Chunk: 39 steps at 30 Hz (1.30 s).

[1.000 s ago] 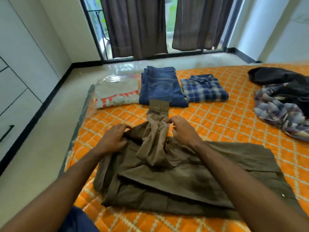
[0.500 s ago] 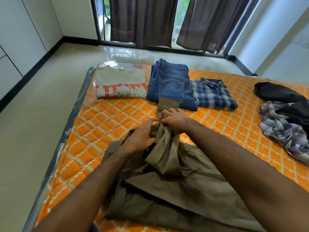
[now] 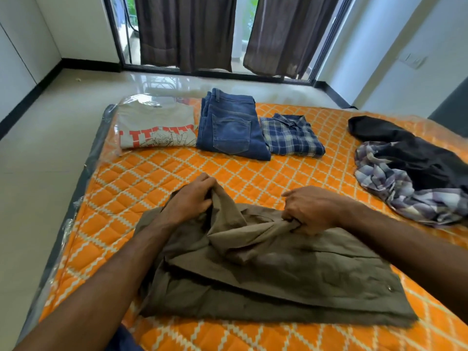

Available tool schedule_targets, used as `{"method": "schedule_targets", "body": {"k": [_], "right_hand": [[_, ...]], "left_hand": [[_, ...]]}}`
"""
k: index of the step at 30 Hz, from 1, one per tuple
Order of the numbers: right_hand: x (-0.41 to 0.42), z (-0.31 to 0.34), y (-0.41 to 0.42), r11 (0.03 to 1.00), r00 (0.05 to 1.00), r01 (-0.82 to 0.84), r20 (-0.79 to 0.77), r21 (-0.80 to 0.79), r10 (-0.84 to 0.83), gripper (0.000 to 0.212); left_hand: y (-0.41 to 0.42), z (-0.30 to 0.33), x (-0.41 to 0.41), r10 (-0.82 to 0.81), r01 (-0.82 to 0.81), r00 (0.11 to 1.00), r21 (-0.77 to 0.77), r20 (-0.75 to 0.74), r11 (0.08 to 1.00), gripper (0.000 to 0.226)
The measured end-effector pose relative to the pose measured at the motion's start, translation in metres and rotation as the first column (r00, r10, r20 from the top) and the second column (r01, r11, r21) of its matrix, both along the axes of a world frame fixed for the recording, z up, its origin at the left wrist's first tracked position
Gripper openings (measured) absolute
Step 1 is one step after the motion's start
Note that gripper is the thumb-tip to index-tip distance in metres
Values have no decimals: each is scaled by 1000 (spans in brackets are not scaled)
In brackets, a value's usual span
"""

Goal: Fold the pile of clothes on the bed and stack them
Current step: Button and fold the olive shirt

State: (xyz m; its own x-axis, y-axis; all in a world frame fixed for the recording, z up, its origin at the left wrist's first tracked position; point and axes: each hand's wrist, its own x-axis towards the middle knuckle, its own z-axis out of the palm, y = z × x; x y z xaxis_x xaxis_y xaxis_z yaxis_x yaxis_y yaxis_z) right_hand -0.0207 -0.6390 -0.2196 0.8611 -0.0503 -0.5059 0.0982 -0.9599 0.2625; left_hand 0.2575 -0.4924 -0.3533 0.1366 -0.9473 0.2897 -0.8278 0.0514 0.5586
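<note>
On the near half of the orange quilted mattress [image 3: 177,178] with its cream diamond stitching, I see the olive-brown cotton garment [image 3: 278,279] lying partly folded, its lower layers flat and its upper part bunched into soft ridges. My left hand [image 3: 188,201] grips a raised peak of that cloth, fingers curled round it. My right hand [image 3: 310,209] clenches another gathered fold at the garment's far edge, with the forefinger stretched out straight. A small metal stud [image 3: 389,288] shows near the garment's right corner.

Along the far edge of the mattress lie three folded pieces in a row: a grey T-shirt with red lettering and a line-drawn cartoon [image 3: 157,127], a pair of blue denim jeans [image 3: 231,125] with a back pocket up, touching the T-shirt, and a blue-and-white checked shirt [image 3: 291,135] just beside the jeans. At the right, well apart from these, lies a loose heap: a black garment [image 3: 405,153] draped over a crumpled lilac-and-grey checked cloth [image 3: 395,188], both cut off by the frame edge. Clear plastic wrap [image 3: 76,211] seems to cover the mattress's left side, though glare makes it hard to follow. Beyond the glossy pale floor [image 3: 50,138] hang dark brown curtains [image 3: 184,31].
</note>
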Motion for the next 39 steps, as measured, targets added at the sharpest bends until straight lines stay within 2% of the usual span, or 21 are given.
{"method": "schedule_targets", "body": {"k": [3,6,8,9,12,13,15,17,18,20,21,22,24,26,28,30,33,36,39], "right_hand": [[-22,24,20,985,990,135,-19,-104,-138,17],[-46,43,37,961,970,244,14,-130,-244,27],[-59,46,47,952,953,297,-38,-71,-300,35],[-65,44,51,933,929,359,-104,17,-355,41],[-67,28,46,772,819,569,-276,284,-503,59],[-62,23,42,728,797,602,-295,329,-526,57],[-51,7,34,591,736,675,-339,442,-586,51],[-38,-15,31,397,653,710,-333,581,-681,53],[-32,-28,28,384,638,683,-253,621,-727,46],[-22,-55,24,549,644,585,70,597,-762,15],[-19,-65,23,605,643,552,171,574,-747,6],[-13,-75,23,624,656,525,191,579,-730,21],[-2,-90,24,657,728,499,137,565,-671,57],[7,-105,27,748,792,451,167,487,-587,74],[12,-119,28,765,804,399,208,505,-557,76],[11,-122,30,746,798,391,206,539,-566,75],[5,-120,29,765,808,402,197,503,-555,70],[2,-119,27,769,788,394,246,503,-565,61],[7,-114,24,760,779,450,210,468,-591,57]], "left_hand": [[10,6,1,23,-23,999,-22,-37,999,22],[20,8,7,-75,88,993,145,-87,986,28],[27,9,9,-126,153,986,278,-113,948,32],[29,10,10,-143,169,984,316,-106,934,32],[33,13,15,-143,158,987,375,-66,914,25],[35,18,15,-127,141,990,374,-60,917,19],[39,25,15,-76,91,996,360,-56,929,25],[41,27,14,-18,32,999,351,-43,936,34],[41,27,14,24,-14,999,331,-26,944,34],[40,24,10,187,-185,982,221,12,958,19],[37,22,7,301,-297,954,156,-6,942,7],[34,21,5,415,-407,908,130,-49,904,8],[29,23,1,555,-511,819,254,-146,821,35],[26,24,-4,555,-451,806,396,-204,800,57],[21,22,-9,530,-396,806,423,-265,815,64],[18,22,-11,526,-393,793,400,-308,828,48],[18,21,-4,513,-357,775,414,-369,837,17],[25,23,-1,477,-299,716,393,-510,870,22],[31,26,-1,469,-308,713,367,-521,877,26]]}}
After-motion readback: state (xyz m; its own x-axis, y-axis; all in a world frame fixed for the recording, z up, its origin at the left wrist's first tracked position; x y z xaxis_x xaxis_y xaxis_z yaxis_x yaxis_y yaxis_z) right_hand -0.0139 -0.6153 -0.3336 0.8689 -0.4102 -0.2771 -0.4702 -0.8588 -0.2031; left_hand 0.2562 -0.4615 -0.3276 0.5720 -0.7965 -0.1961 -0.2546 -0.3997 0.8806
